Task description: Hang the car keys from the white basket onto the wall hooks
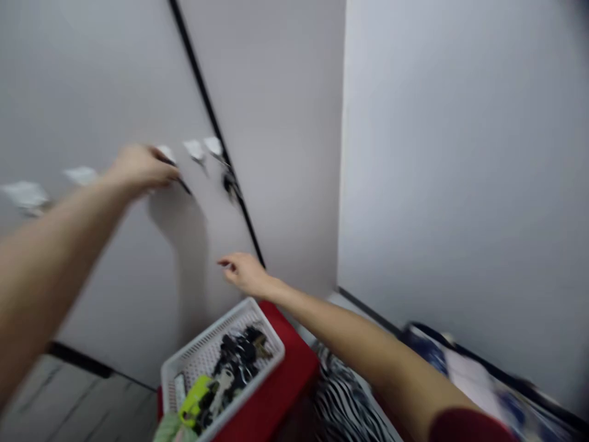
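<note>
My left hand (146, 167) is at a white panel door, its fingers closed on a thin dark item (184, 186) beside one of the white wall hooks (166, 153). Blur hides what kind of item it is. Lower down, my right hand (246, 272) hovers over the far edge of a white plastic basket (267, 325), fingers loosely bent and apart, with nothing seen in them. The basket holds a jumble of dark small items (237, 356) and a neon yellow piece (196, 398). From the hook nearest the dark seam hangs a bunch of dark and metallic things (231, 184), possibly keys.
Several white hooks, including one at far left (26, 195), line the panel. The basket rests on a red surface (294, 362). Zebra-striped fabric (345, 399) lies to its right, and a dark-edged container (464, 362) stands by the right wall (460, 153).
</note>
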`<state>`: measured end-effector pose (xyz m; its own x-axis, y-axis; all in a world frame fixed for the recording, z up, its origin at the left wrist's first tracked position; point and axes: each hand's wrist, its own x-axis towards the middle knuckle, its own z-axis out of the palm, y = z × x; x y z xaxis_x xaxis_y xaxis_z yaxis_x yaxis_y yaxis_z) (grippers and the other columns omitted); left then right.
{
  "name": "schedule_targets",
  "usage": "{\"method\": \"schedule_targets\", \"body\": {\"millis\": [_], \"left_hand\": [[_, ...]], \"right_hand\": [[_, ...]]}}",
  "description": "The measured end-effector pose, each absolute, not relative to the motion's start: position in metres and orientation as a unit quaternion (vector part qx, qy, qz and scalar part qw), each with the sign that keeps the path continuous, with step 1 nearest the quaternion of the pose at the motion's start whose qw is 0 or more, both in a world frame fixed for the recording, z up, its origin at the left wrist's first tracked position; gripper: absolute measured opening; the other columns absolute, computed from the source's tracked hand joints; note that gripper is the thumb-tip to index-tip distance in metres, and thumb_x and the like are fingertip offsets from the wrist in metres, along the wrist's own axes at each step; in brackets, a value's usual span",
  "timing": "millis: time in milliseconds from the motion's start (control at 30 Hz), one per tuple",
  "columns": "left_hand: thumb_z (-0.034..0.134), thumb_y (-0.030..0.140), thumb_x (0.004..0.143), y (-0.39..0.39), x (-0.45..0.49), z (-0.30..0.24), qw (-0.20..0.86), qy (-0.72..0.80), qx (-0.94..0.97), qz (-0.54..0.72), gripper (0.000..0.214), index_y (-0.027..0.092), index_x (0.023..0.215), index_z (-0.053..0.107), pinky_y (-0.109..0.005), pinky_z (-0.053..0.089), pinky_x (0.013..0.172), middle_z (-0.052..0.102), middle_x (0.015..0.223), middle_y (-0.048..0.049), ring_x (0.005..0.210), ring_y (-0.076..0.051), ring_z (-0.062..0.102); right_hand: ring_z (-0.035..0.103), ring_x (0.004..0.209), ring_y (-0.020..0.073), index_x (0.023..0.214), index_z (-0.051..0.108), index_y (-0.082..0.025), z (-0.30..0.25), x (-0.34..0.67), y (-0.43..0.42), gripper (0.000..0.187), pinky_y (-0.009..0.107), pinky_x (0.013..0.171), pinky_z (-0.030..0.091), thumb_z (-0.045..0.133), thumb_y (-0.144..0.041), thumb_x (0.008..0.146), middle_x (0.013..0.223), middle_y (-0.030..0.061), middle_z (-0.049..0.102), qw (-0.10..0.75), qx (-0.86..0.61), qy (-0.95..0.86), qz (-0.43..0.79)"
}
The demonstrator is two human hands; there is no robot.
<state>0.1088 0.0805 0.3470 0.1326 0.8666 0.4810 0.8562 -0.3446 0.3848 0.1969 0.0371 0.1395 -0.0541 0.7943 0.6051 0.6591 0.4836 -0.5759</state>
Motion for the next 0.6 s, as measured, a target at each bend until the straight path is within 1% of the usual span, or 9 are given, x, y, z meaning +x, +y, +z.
{"method": "schedule_targets", "body": {"millis": [33,67,133,167,267,367,467,533,600], "left_hand": [[0.050,0.021,0.062,0.082,0.107,0.351,0.013,0.573,0.753,0.323,0.018,0.009,0.075,0.054,-0.025,0.039,0.059,0.050,0.056,0.0019,0.062,-0.012,0.052],[0.053,0.018,0.058,0.085,0.106,0.353,0.047,0.559,0.763,0.322,0.017,0.010,0.073,0.054,-0.022,0.039,0.054,0.050,0.052,0.0020,0.055,-0.011,0.051],[0.053,0.018,0.056,0.091,0.105,0.356,0.074,0.562,0.746,0.350,0.012,0.011,0.066,0.053,-0.018,0.037,0.045,0.050,0.047,0.0017,0.044,-0.007,0.048],[0.053,0.019,0.056,0.094,0.105,0.357,0.111,0.558,0.736,0.366,0.009,0.012,0.062,0.053,-0.017,0.034,0.042,0.049,0.045,0.0016,0.040,-0.006,0.045],[0.052,0.022,0.055,0.096,0.102,0.359,0.229,0.539,0.698,0.411,0.009,0.013,0.052,0.049,-0.016,0.027,0.034,0.047,0.041,0.0021,0.033,-0.005,0.039],[0.050,0.020,0.055,0.096,0.099,0.359,0.292,0.498,0.683,0.449,0.009,0.013,0.050,0.047,-0.015,0.022,0.032,0.048,0.044,0.0020,0.033,-0.004,0.038],[0.049,0.019,0.055,0.098,0.094,0.361,0.268,0.479,0.685,0.478,0.004,0.015,0.056,0.049,-0.015,0.023,0.033,0.049,0.046,0.0028,0.034,-0.003,0.038],[0.051,0.019,0.053,0.100,0.091,0.364,0.210,0.491,0.693,0.484,0.006,0.015,0.057,0.050,-0.016,0.027,0.036,0.048,0.044,0.0035,0.034,-0.004,0.037],[0.053,0.023,0.053,0.101,0.090,0.368,0.142,0.498,0.713,0.473,0.009,0.015,0.057,0.052,-0.017,0.031,0.040,0.048,0.043,0.0032,0.035,-0.005,0.038]], "right_hand": [[0.049,0.060,0.0071,0.090,0.052,-0.014,0.158,0.197,0.049,0.027,0.020,0.063,0.039,0.039,-0.016,0.067,0.075,0.0017,0.056,0.512,-0.497,-0.695,0.081],[0.048,0.056,0.0063,0.092,0.051,-0.015,0.178,0.196,0.061,0.028,0.019,0.059,0.040,0.038,-0.018,0.067,0.072,0.0009,0.056,0.555,-0.490,-0.667,0.089],[0.048,0.051,0.0053,0.097,0.047,-0.017,0.216,0.191,0.083,0.031,0.019,0.055,0.040,0.036,-0.020,0.068,0.068,-0.0009,0.054,0.624,-0.461,-0.621,0.110],[0.048,0.050,0.0050,0.099,0.046,-0.018,0.232,0.187,0.091,0.032,0.018,0.053,0.040,0.036,-0.021,0.068,0.067,-0.0017,0.054,0.648,-0.443,-0.607,0.124],[0.048,0.049,0.0047,0.097,0.046,-0.019,0.264,0.176,0.107,0.033,0.018,0.052,0.041,0.038,-0.019,0.065,0.064,-0.0035,0.053,0.669,-0.407,-0.601,0.159],[0.048,0.050,0.0056,0.087,0.052,-0.018,0.272,0.169,0.111,0.027,0.018,0.052,0.041,0.039,-0.019,0.063,0.061,-0.0039,0.053,0.661,-0.410,-0.610,0.150],[0.048,0.051,0.0064,0.081,0.054,-0.017,0.270,0.175,0.106,0.024,0.019,0.053,0.040,0.039,-0.021,0.063,0.060,-0.0031,0.054,0.656,-0.425,-0.612,0.122],[0.048,0.053,0.0069,0.082,0.053,-0.018,0.269,0.187,0.099,0.024,0.020,0.056,0.039,0.039,-0.023,0.063,0.062,-0.0027,0.054,0.668,-0.452,-0.584,0.088],[0.048,0.056,0.0079,0.084,0.052,-0.019,0.270,0.202,0.093,0.025,0.022,0.060,0.038,0.041,-0.025,0.062,0.065,-0.0022,0.054,0.685,-0.497,-0.531,0.042]]}}
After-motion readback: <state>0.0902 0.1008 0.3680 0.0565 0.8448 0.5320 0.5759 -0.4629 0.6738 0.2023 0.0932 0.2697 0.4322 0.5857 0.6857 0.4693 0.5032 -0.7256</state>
